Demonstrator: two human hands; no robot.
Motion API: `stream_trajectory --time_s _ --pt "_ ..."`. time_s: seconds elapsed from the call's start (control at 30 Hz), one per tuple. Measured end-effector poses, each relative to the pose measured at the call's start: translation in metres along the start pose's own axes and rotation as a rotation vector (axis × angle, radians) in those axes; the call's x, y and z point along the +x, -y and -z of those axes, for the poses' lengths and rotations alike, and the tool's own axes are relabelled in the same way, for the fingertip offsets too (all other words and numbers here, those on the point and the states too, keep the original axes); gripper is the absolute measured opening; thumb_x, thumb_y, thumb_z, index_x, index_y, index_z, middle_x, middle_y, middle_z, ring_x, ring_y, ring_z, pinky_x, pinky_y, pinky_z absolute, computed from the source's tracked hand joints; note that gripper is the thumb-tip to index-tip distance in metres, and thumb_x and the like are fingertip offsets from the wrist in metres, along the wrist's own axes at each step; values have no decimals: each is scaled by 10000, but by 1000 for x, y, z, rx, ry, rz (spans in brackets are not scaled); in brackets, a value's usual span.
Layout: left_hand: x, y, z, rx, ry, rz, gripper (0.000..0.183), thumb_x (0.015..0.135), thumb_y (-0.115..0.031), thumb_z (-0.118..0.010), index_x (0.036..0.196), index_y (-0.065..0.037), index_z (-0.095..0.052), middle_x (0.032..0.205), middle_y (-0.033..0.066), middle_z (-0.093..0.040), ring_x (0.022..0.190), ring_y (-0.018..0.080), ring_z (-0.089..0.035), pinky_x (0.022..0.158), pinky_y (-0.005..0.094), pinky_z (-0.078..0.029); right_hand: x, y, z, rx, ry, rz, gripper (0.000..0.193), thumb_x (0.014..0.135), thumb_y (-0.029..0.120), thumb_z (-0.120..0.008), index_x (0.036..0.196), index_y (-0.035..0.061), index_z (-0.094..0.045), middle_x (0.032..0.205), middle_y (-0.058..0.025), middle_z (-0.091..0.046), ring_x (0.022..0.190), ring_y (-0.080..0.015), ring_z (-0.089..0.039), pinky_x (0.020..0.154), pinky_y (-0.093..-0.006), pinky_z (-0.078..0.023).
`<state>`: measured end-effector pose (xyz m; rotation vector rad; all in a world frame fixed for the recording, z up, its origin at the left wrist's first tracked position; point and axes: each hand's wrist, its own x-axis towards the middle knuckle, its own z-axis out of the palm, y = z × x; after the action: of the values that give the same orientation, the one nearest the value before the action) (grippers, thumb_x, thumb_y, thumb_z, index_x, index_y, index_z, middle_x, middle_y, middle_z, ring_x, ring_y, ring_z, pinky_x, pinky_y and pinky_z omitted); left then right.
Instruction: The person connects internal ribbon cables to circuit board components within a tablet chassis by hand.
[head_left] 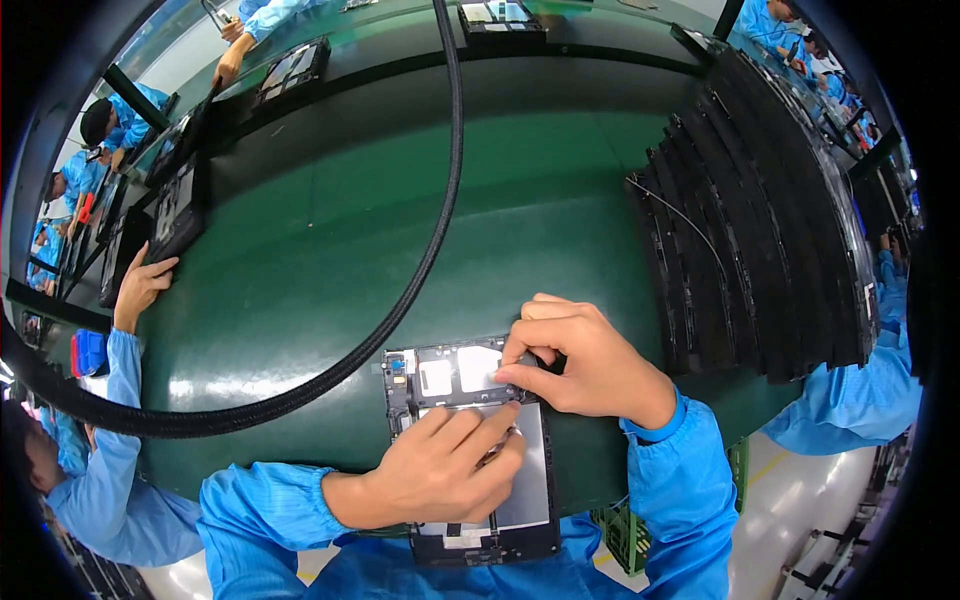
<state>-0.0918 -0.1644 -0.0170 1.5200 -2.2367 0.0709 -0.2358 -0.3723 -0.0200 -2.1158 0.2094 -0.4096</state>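
Observation:
A flat black electronic device with its inside exposed, like an opened tablet (535, 460), lies at the table's near edge. Silver plates, white patches and small parts show on it. My left hand (440, 465) rests across its middle, fingers apart and bent, the index fingertip touching near the right side. Beneath that palm, part of the device is hidden. At the upper right edge, my right hand (575, 355) is closed in a pinch against the frame. Whatever sits between its thumb and fingers is too small or hidden to make out.
A thick black braided cable (455, 170) arcs over the green table (330, 260). At right stands a row of black flat units (750, 220). On the left, a co-worker's hand (143, 285) touches another black device (180, 210). A dark raised ledge (370, 85) runs along the back.

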Motion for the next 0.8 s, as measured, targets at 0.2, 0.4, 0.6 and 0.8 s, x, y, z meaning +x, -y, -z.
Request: stream_trajectory --time_s 0.2,0.4,0.6,0.8 --pt "4 -2 2 28 -9 31 395 757 -213 -807 1121 -64 -766 1290 127 -754 782 198 -620 651 331 -452 -3 -6 -5 89 -40 -53 134 871 135 -910 934 60 -818 733 -79 -547 679 -220 -532 593 -391 -397" --pt "5 -2 1 -27 -5 41 325 775 -179 -791 1070 -47 -758 1266 140 -746 779 194 -620 658 317 -495 -1 -9 -15 78 -100 -39 131 799 114 -966 904 103 -888 676 -25 -457 654 -156 -461 570 -355 -310" --pt "4 6 -3 -118 3 49 376 725 -151 -805 1052 -2 -694 1271 200 -702 843 239 -624 689 358 -547 1 10 0 -15 -31 -333 446 896 156 -929 1282 41 -739 558 8 -379 517 -91 -310 530 -348 -261" --pt "3 8 0 -159 -40 23 358 735 -143 -797 1045 -1 -689 1264 217 -705 856 249 -638 703 355 -554 -6 29 26 164 351 -559 713 1001 119 -818 1619 63 -467 616 -23 -630 521 -86 -538 512 -320 -372"
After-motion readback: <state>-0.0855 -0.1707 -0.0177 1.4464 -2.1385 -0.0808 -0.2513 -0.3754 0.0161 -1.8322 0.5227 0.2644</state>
